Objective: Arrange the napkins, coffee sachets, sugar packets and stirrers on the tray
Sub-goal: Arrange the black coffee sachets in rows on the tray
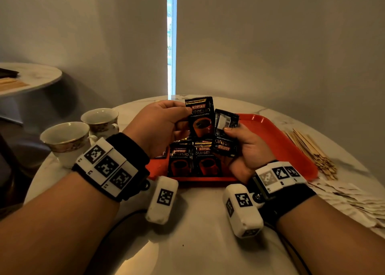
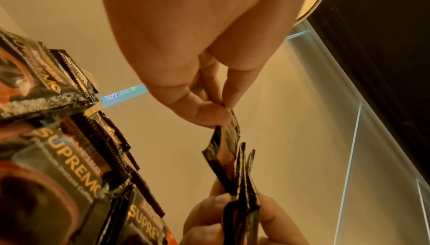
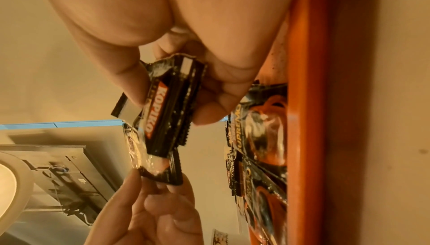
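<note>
The person stood at a round marble table (image 1: 198, 222) with both hands raised over the near edge of a red tray (image 1: 277, 137). The left hand (image 1: 158, 126) pinched a single coffee sachet (image 1: 201, 118) between thumb and curled fingers, holding it upright with its printed face towards the wearer. The right hand (image 1: 250, 147) gripped a small stack of sachets (image 1: 226, 135), thumb pressed across the top one and fingers curled behind; that stack was turned upside down, back label showing. The two held items were just beside each other, and whether they touched could not be determined.

Two further sachets on the tray (image 1: 193, 160) lay flat side by side at its near edge, face up, below the hands. A third was partly hidden under the left hand.

Wooden stirrers (image 1: 312, 151) lay in a loose heap on the table to the right of the tray, off it. Pale paper packets (image 1: 350, 199) were spread on the table nearer the right forearm. Two teacups (image 1: 83, 133) stood on the left side of the table.
</note>
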`<state>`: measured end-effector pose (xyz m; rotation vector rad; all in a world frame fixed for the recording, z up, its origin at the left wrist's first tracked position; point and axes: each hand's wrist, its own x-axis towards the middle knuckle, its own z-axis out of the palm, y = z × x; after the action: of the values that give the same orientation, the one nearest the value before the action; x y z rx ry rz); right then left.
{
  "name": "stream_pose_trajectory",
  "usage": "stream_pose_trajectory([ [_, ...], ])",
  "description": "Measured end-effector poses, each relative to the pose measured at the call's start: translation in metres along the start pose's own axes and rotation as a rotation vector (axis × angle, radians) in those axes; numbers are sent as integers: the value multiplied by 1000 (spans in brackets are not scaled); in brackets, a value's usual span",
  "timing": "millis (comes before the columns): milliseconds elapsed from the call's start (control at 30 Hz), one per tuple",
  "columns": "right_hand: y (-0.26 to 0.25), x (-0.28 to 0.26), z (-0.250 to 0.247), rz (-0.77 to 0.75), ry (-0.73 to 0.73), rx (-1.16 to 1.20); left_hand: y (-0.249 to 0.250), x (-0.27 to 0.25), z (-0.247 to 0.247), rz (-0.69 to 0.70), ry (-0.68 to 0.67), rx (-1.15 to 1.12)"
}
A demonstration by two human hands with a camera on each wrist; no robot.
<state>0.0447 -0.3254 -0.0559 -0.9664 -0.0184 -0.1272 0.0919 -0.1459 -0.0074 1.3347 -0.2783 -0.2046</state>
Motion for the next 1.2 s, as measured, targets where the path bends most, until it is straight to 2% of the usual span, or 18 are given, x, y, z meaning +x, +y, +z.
stream_pose_trajectory([
  [167, -1, 3, -6, -12, -37, 41, 11, 6, -20, 42, 95, 55],
  [400, 0, 4, -6, -20, -40, 38, 23, 12, -61, -132, 189, 231],
  [633, 2, 7, -9, -23, -48, 29, 16, 15, -71, -318, 108, 422],
  [1200, 3, 6, -7, -25, -44, 24, 15, 16, -79, -426, 101, 597],
])
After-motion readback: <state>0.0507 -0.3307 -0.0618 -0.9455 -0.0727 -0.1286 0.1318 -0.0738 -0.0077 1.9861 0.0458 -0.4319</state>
